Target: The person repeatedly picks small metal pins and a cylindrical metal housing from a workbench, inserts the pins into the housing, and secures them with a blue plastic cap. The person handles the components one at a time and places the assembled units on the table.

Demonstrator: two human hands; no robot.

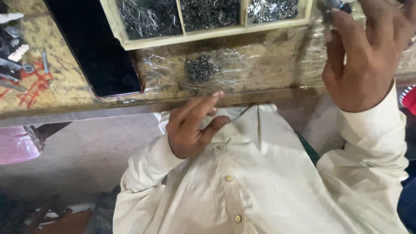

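My left hand (188,128) hovers at the front edge of the workbench (65,93), fingers stretched out and slightly apart, holding nothing. Just beyond its fingertips lies a small heap of dark metal parts (199,68) on clear plastic film. My right hand (368,56) is raised at the upper right, its fingertips closed around a small dark metal piece (334,5) that is partly cut off by the top of the view. Both sleeves are cream, like the buttoned shirt (260,182) below.
A pale wooden tray (182,40) with three compartments of small metal parts stands at the back. A black phone (97,52) lies to its left, and several metal tools (13,47) at the far left. A pink bag (17,145) hangs under the bench.
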